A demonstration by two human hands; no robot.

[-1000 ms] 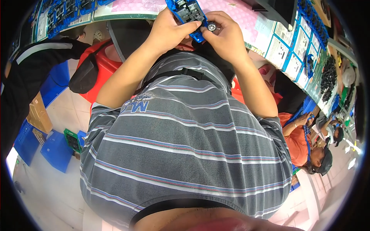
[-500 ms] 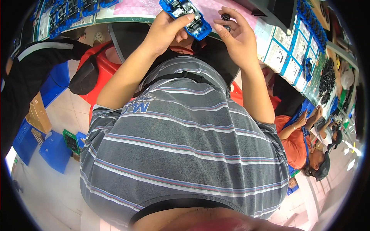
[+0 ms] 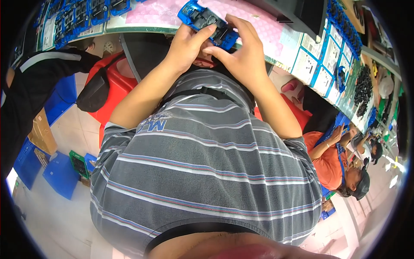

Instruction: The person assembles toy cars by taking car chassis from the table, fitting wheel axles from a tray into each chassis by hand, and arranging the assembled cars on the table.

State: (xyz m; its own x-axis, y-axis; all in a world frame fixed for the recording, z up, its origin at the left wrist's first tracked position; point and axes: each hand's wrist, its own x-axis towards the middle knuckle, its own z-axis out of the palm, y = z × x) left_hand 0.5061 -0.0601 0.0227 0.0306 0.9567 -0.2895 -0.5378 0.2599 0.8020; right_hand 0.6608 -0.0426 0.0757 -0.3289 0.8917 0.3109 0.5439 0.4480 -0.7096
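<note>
Car (image 3: 206, 19) — blue shell, black and grey parts inside — held up at the near edge of the bench (image 3: 142, 30), in front of the person's middle. Long axis slopes from upper left to lower right; the hollow side, with the parts, faces the head. Left hand (image 3: 186, 46) closed on the near side of the car: thumb laid over the edge, its tip above the inner parts, fingers folded beneath and mostly hidden. Right hand (image 3: 245, 56) half open around the lower right end, forefinger stretched toward the far side, thumb low at the near side; cannot tell whether it grips the car or anything small there.

Bench: pink sheet (image 3: 148, 15) beyond the car. Blue shells (image 3: 100, 13) in rows at far left. At right, white cards (image 3: 305, 64) framed in blue, a black box (image 3: 302, 11) beside them, a heap of small black parts (image 3: 364, 88) farther along.

Off the bench: red chair (image 3: 120, 86) at left; blue bin (image 3: 63, 175) and carton (image 3: 44, 133) on the floor. Dark sleeve (image 3: 39, 75) of a co-worker at left — pale stripe along it. Another co-worker at right: orange shirt (image 3: 327, 170), dark cap (image 3: 364, 183).
</note>
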